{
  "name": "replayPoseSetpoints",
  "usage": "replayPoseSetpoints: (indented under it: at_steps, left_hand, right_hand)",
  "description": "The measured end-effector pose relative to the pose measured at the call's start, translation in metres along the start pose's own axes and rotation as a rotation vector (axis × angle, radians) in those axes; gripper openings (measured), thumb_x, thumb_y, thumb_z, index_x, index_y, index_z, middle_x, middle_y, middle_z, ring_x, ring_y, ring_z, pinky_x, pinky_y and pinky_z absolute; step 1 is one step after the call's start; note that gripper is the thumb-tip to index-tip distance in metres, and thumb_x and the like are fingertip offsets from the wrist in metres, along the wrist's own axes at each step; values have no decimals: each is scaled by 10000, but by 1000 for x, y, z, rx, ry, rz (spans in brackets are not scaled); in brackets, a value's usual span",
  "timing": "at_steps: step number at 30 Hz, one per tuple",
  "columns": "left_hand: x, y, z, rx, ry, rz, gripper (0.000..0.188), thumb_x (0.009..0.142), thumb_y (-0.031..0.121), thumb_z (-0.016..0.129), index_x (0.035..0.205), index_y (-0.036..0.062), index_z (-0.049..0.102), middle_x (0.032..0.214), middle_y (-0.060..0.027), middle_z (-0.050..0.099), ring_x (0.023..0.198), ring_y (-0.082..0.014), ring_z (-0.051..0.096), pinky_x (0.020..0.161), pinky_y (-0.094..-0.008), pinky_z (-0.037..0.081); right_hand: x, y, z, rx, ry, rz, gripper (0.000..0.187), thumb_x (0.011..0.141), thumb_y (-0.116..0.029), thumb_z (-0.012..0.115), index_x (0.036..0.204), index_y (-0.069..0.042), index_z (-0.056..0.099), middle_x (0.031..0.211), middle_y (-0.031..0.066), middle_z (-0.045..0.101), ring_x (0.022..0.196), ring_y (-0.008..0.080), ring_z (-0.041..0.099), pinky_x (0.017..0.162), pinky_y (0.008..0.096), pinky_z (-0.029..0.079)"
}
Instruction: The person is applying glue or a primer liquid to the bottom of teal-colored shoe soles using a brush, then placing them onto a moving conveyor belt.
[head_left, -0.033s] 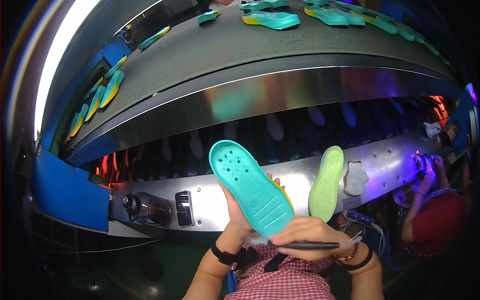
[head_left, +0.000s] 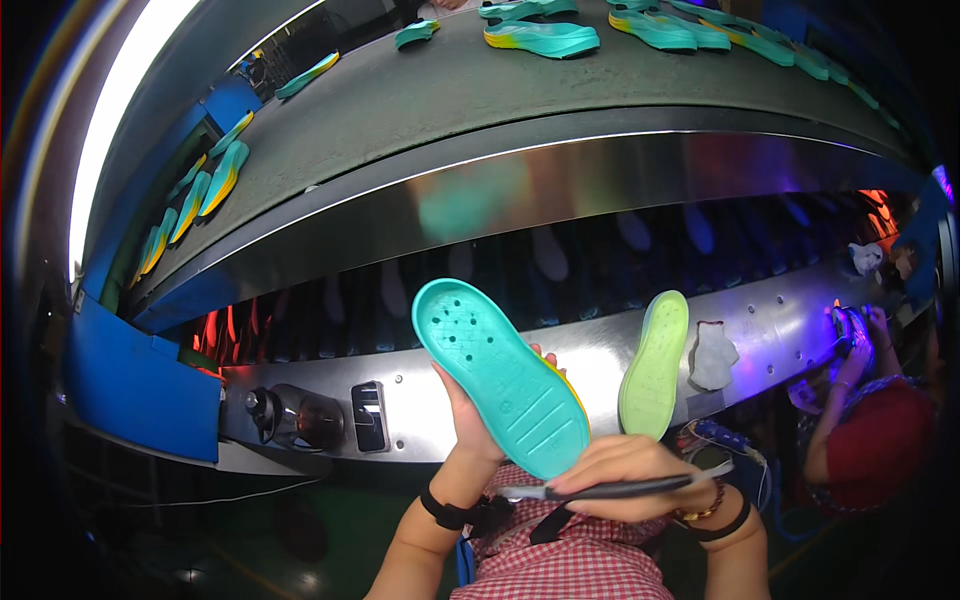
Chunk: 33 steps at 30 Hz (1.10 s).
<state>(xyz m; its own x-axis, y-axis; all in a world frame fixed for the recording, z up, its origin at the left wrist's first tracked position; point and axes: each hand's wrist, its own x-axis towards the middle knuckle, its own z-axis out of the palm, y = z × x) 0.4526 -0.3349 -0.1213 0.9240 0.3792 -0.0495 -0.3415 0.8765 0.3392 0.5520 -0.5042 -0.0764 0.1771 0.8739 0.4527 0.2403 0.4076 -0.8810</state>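
My left hand point(head_left: 468, 418) grips a turquoise shoe sole point(head_left: 500, 375) from beneath, its fingertips showing past the sole's yellow right edge. The sole's hollow face is up, with small dark holes at the upper end and moulded bars lower down. Close to the lower end, my right hand point(head_left: 625, 478) is closed round a slim tool point(head_left: 600, 490) with a dark handle and pale ends; its exact kind is unclear. A light green sole point(head_left: 655, 365) lies on the metal ledge point(head_left: 590, 400), right of the one I hold.
A white cloth or glove point(head_left: 712, 357) lies right of the green sole. Leftward on the ledge are a phone point(head_left: 369, 417) and a dark see-through jug point(head_left: 300, 417). Beyond, a conveyor belt point(head_left: 420, 130) carries several turquoise soles point(head_left: 542, 39). A co-worker point(head_left: 865, 440) sits at the right.
The turquoise sole has shifted slightly left. My right hand has moved a little, and the tool's pale left end now shows more clearly, just below the sole's lower end.
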Motion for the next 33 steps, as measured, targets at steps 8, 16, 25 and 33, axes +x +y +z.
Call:
replayPoseSetpoints:
  at_steps: [8,16,25,33]
  left_hand:
    - [4,18,9,159,-51,35,974,760,826,245,1262,16,450,1171,-182,547,1066,-333,547,928,-471,454]
    - [-14,-10,52,3,-144,84,814,897,647,202,1440,40,214,1404,-212,361,1251,-378,421,1056,-518,319]
    - [-11,-6,22,238,-1,-15,757,904,600,263,1423,48,278,1390,-211,386,1231,-391,440,1027,-538,346]
    - [-5,2,20,346,-32,5,760,881,595,359,1408,50,309,1367,-209,417,1186,-385,485,997,-540,379]
  right_hand:
    - [-29,11,-18,148,-74,143,291,734,-4,726,1019,-52,692,1008,79,689,928,192,611,901,314,458]
    - [-18,17,8,994,486,442,208,807,56,629,1015,43,623,1075,174,637,1005,207,614,927,337,468]
    - [-13,9,-4,394,239,306,234,795,48,645,1028,40,636,1055,169,652,957,196,637,861,292,507]
    - [1,3,-31,169,84,208,237,751,43,680,986,15,665,1001,138,673,927,201,655,834,296,517]
